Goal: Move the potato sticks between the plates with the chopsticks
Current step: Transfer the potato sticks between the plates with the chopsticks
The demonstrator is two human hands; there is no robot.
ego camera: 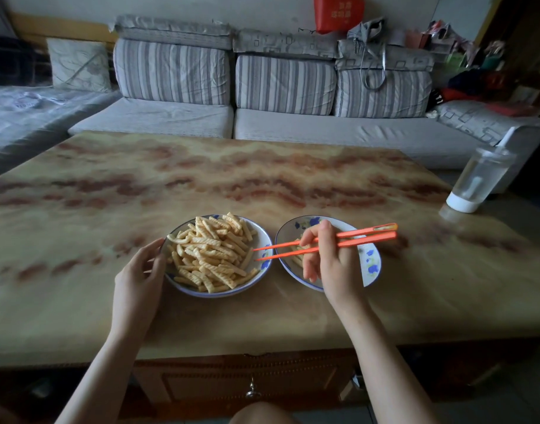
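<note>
- Our right hand (329, 264) grips the orange chopsticks (357, 237) right of the frame's centre. Their tips are parted over the right rim of the left plate (264, 240).
- Our left hand (140, 270) touches that plate's left rim with loosely bent fingers.
- The potato sticks (213, 255) are heaped in the left plate. A few lie in the right plate (371, 261), under our right hand.

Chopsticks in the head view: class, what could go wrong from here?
The potato sticks lie heaped on the left plate; pulling one may tip others over its rim onto the table.
A stick pinched by the chopsticks could slip and fall in the gap before the right plate.
</note>
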